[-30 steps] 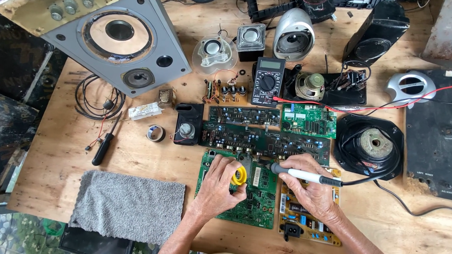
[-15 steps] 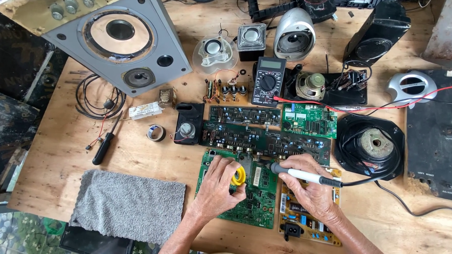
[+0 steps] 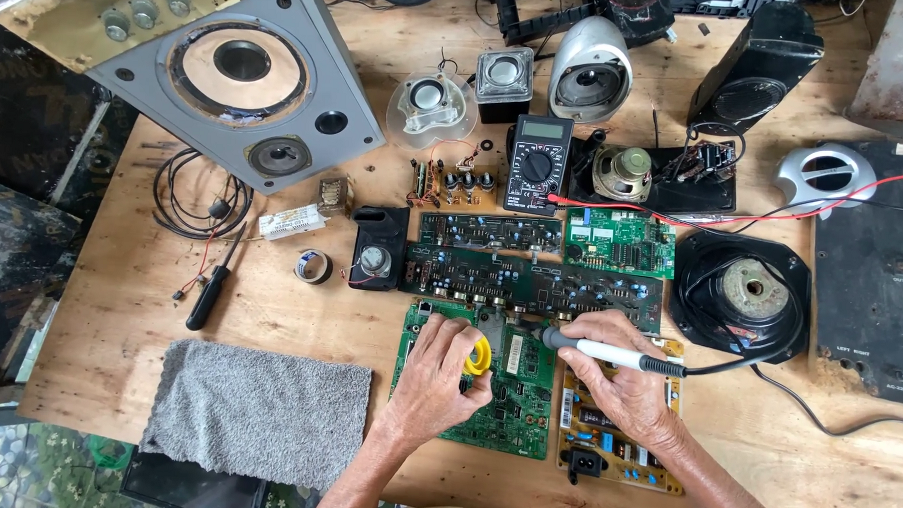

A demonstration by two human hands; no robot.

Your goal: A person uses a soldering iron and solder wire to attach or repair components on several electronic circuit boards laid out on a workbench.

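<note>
Nothing is really shifting since the earlier frames: both my hands are staying put on the boards, iron at the same angle.

Head view, lower centre of the frame: my left hand is pressing down on the green circuit board, fingers curled around a small yellow spool, gripping it against the board. My right hand is grasping the soldering iron by its white handle, tip pointing left and sitting over the top edge of the green board, just beside the spool. Can't tell if the tip is actually touching. The hand is resting on a yellow power board lying just right of the green one; the iron's black cord is running off to the right.

Just above my hands: a long dark green board, and above that two smaller boards side by side. Upper centre: black multimeter, its red lead crossing to the right edge. Right of centre: a bare speaker driver, magnet up. Upper left: big grey speaker cabinet lying tilted. Left: black-handled screwdriver, coiled black wire above it, tape roll near it. Lower left: grey cloth flat on the wooden table.
</note>
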